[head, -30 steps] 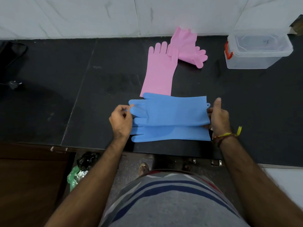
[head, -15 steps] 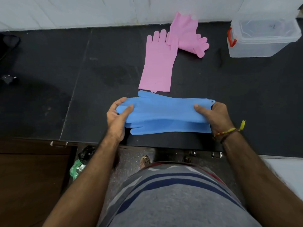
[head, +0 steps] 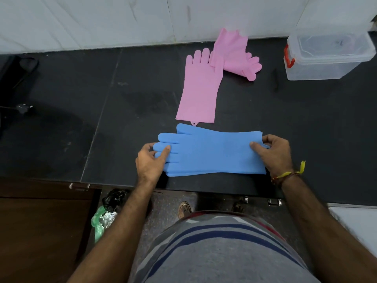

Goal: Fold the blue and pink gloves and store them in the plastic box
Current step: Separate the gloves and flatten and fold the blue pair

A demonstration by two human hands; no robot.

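At the near edge of the dark counter, at about six o'clock, the blue gloves lay stacked one on the other, fingers toward nine o'clock and cuffs toward three. They looked soft and rubbery, light and floppy, likely grippy rather than slick, so they should bend without a fight but may spring open unless pressed flat. The ends seemed the best places to hold them. The left hand rested on the fingertip end with a finger laid over it; whether it pinched from below I could not tell. The right hand was clamped on the cuff edge, thumb on top. At twelve o'clock lay the pink gloves, one flat, one crumpled behind it. The plastic box stood at two o'clock, well apart, seemingly lidded.
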